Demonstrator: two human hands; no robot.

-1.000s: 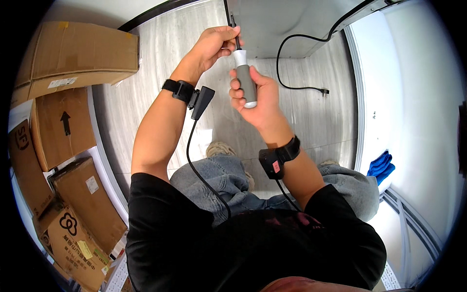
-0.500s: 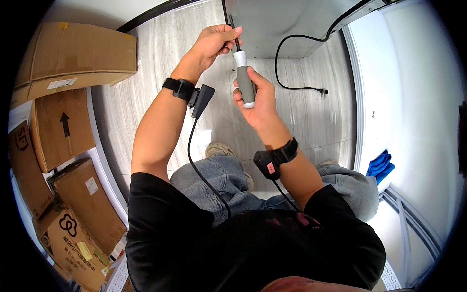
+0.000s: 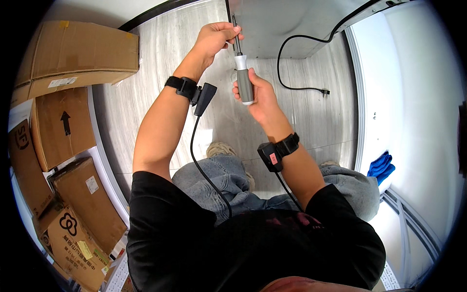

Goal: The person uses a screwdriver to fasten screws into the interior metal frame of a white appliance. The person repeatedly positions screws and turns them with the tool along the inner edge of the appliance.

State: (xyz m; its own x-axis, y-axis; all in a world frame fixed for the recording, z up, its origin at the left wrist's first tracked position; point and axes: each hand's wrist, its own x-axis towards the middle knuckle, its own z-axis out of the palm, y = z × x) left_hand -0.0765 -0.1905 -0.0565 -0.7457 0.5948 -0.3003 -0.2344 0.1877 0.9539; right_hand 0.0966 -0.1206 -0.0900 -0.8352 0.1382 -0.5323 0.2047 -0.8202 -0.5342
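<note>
A screwdriver (image 3: 245,83) with a grey handle, a white collar and a dark shaft points away from me. My right hand (image 3: 261,96) is closed around the handle, thumb along its right side. Farther up, my left hand (image 3: 217,40) pinches the shaft between thumb and fingers. The shaft's far end lies against or just in front of the left edge of a grey metal panel (image 3: 277,24). Whether its tip touches a screw there is too small to tell. Black straps with small devices are on both wrists.
A black power cord (image 3: 278,63) loops from the panel down to a plug (image 3: 325,92) on the wood-look floor (image 3: 311,117). Cardboard boxes (image 3: 90,53) are stacked along the left. Blue gloves or cloth (image 3: 381,167) lie by the white wall at the right.
The screwdriver handle has tilted a little, its butt end shifting slightly left, and my right wrist has moved slightly right. My left hand keeps its pinch on the shaft.
</note>
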